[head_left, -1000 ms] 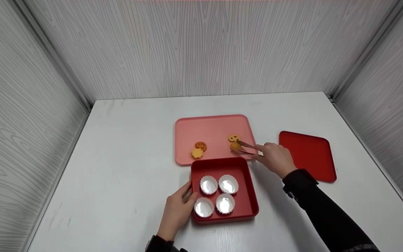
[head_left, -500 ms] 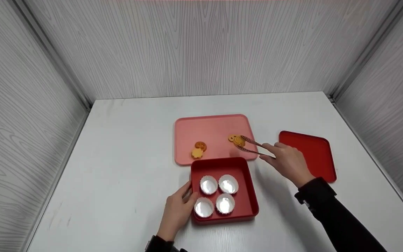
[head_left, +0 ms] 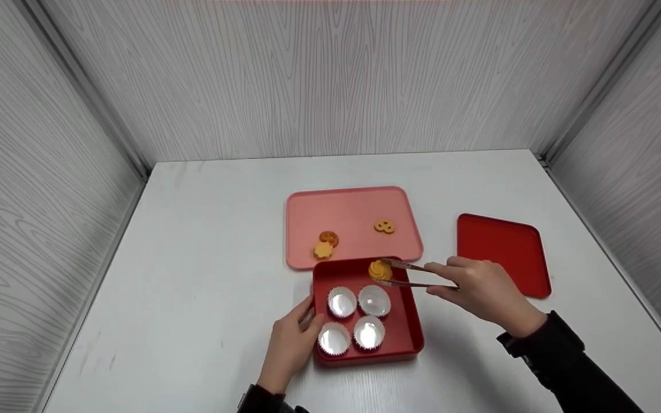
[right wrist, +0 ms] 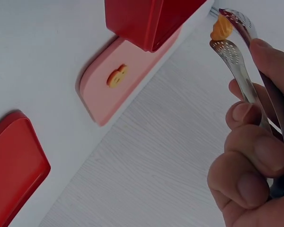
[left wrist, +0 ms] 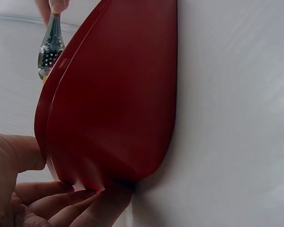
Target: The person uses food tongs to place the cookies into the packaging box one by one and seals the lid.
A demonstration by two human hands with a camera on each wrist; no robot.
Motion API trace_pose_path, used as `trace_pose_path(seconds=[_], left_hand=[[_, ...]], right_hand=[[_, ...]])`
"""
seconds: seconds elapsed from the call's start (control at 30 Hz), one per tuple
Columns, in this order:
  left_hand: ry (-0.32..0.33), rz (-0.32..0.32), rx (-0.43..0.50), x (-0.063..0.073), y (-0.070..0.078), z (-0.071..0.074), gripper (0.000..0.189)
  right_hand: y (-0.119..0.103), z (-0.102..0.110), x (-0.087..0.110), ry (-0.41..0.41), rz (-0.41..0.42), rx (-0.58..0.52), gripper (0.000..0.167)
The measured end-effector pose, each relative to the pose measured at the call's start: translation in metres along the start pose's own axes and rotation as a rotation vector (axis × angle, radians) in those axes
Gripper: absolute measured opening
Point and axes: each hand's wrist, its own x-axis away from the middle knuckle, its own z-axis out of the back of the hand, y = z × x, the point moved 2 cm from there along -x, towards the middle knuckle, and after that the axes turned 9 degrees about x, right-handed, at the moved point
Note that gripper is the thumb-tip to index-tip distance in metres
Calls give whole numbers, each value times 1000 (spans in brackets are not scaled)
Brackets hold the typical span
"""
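My left hand (head_left: 291, 345) grips the left wall of a square red box (head_left: 400, 330), thumb at the rim and fingers along the outside. Inside stand several white paper baking cups (head_left: 342, 302) with nothing in them. In my right hand (head_left: 482, 289) are perforated metal tongs (right wrist: 234, 59), which pinch a yellow swirl cookie (head_left: 379, 270). The cookie hangs over the far right part of the box, just beyond the far right cup. The left wrist view shows the box's red wall (left wrist: 113, 94) up close, with the tongs' tip partly hidden behind it.
Behind the box lies a pink tray (head_left: 339, 209). On its right is a pretzel-shaped cookie (head_left: 384, 226); on its left, a brown cookie (head_left: 329, 237) and a pale flower-shaped one (head_left: 323, 250) overlap. A shallow red tray (head_left: 500, 249) lies to the right. Grey panels surround the table.
My right hand has picked the swirl cookie up off the pink tray with the tongs and brought it nearer, over the box. The left hand and the box have stayed put.
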Motion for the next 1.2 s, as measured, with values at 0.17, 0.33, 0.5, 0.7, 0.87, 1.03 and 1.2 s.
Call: trace_pose_path(seconds=[0.17, 0.33, 0.5, 0.7, 0.87, 1.03, 1.2], left_hand=[[-4, 0, -1, 1, 0, 0, 54], [-1, 5, 4, 1, 0, 0, 54], [6, 9, -5, 1, 0, -1, 54], [11, -6, -9, 1, -1, 0, 53], [11, -6, -11, 1, -1, 0, 53], [9, 3, -13, 1, 0, 0, 53], [5, 4, -8, 1, 0, 0, 53]], right_hand=[[-5, 2, 1, -108, 23, -36, 34], [-11, 1, 0, -211, 27, -70, 32], [-16, -4, -1, -241, 39, -45, 31], [-20, -11, -4, -234, 53, -35, 30], [-22, -15, -5, -245, 56, -19, 30], [-23, -19, -5, -252, 46, 3, 29], [-23, -23, -6, -241, 42, 20, 29]])
